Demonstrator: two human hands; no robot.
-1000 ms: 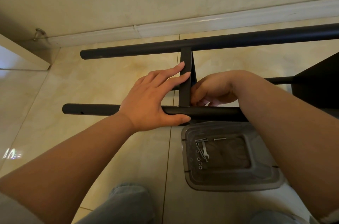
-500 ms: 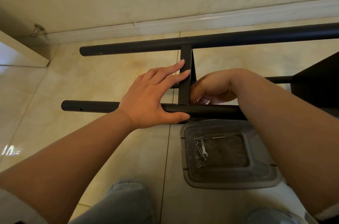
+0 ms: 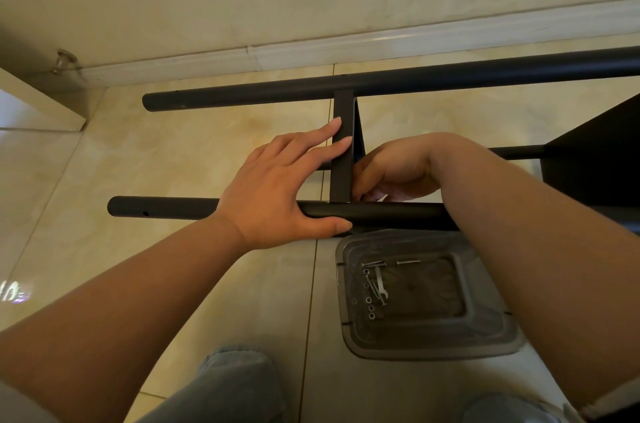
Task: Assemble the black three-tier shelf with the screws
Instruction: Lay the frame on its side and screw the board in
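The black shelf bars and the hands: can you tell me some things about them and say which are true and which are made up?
1. The left hand rests on the near black pole, thumb under it. True.
2. The screws lie loose on the floor tiles. False: they sit in a clear plastic tray.
3. The right hand is curled close beside the black crossbar. True.
4. Left fingertips touch the far black pole. False: they lie on the crossbar.
5. A small wrench is in the tray. True.
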